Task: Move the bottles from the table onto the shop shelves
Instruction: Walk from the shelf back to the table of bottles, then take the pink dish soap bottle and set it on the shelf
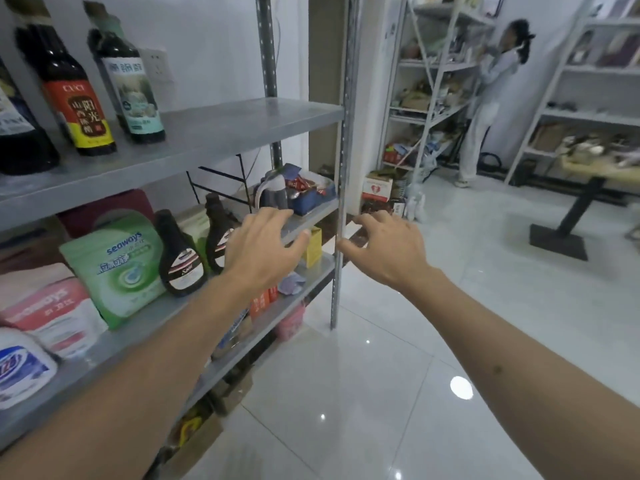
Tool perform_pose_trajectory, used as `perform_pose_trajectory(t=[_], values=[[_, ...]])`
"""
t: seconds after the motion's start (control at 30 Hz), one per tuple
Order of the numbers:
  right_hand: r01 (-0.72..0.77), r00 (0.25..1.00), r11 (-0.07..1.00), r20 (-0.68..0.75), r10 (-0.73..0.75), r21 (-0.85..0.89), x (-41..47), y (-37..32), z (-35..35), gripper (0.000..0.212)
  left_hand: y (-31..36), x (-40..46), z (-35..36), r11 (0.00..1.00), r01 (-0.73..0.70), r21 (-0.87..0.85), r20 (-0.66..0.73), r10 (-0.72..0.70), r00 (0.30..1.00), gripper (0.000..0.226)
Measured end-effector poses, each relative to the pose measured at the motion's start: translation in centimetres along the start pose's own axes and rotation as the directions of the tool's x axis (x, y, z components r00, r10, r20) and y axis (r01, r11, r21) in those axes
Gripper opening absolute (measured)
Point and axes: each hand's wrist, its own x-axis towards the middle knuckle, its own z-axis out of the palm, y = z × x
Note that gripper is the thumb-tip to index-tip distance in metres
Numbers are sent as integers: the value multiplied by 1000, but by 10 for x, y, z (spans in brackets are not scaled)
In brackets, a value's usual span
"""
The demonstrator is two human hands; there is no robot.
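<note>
Bright, even indoor light, white glare spots on the glossy floor tiles point(460, 387) at 5 o'clock, strong wide-angle bending of the shelf upright point(341, 188), soft blur on the bottles point(74, 98) at 10 o'clock, far shelving hazy at 2 o'clock

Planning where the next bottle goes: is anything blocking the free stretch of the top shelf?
Nothing visible. The top shelf is bare right of the green-label bottle; both hands are empty.

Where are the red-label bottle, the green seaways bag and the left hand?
red-label bottle point(80, 112): head view, on its label.
green seaways bag point(117, 268): head view, front panel.
left hand point(265, 251): head view, back of hand.
</note>
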Motion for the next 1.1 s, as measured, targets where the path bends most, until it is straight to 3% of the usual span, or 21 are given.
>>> perform_pose_trajectory(t=[0.4,0.73,1.1], values=[[-304,953,951,-27,303,-63,-194,26,-29,65,71,-136,-7,971,-198,-137,142,217,966,62],[-451,892,888,-72,446,-85,-348,76,-78,64,163,-248,-4,915,-328,-235,176,372,911,63],[-561,828,818,-60,558,-124,-524,110,-121,65,251,-403,-16,856,-371,-359,257,473,843,63]])
